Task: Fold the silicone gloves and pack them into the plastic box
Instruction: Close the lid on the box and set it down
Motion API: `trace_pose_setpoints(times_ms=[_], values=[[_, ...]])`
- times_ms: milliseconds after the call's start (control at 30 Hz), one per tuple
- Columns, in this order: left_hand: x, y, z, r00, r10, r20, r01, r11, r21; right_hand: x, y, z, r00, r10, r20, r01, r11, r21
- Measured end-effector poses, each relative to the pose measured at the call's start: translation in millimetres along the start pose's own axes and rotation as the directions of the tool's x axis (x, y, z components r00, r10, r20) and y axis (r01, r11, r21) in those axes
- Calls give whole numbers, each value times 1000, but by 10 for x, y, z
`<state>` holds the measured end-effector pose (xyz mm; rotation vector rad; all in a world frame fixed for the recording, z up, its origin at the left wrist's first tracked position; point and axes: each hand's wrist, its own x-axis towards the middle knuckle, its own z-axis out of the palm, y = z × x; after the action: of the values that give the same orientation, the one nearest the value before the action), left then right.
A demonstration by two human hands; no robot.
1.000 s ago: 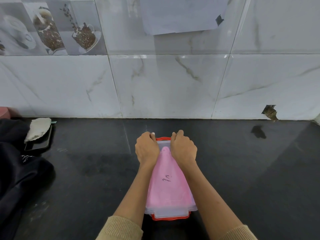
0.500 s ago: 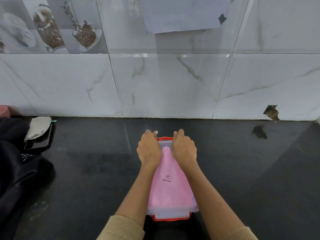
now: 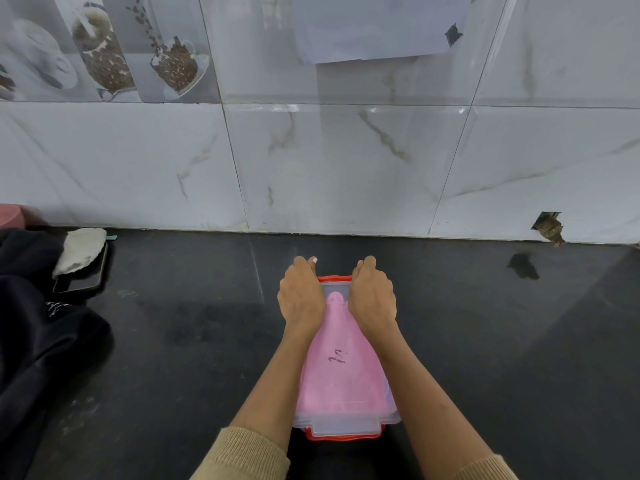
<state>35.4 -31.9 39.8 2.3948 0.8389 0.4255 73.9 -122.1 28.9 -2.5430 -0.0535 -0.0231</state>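
Note:
A clear plastic box with a red rim lies on the dark counter, its long side running away from me. Its clear lid is on top, and pink silicone gloves show through it, with a small dark mark on them. My left hand and my right hand rest side by side on the far end of the lid. The fingers of both hands curl over the box's far edge and press on it. The box's far corners are hidden under my hands.
A marble-tiled wall rises just behind the box. At the left lie a dark cloth, a phone with a pale rag on it, and a pink thing at the wall.
Both hands stay at the far end of the lid. The view has shifted a little; nothing else has moved.

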Motion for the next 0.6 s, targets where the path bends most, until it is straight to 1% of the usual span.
trace_pose_setpoints(times_ms=[333,467,533,600], values=[[-6,-18,22,1000,17,-16,-17,1000,-23,-5,21,14,999,-21,-29,21,1000,-14],[-24,-33,28,998,50,-39,-51,998,-39,-25,1,-2,999,-25,-37,24,999,-29],[-35,-32,20,995,81,-55,-84,995,-58,-58,-16,-13,997,-63,-50,59,996,-65],[-53,-8,-28,987,143,-76,-152,980,-132,-102,-42,-42,985,-151,-85,140,982,-126]])
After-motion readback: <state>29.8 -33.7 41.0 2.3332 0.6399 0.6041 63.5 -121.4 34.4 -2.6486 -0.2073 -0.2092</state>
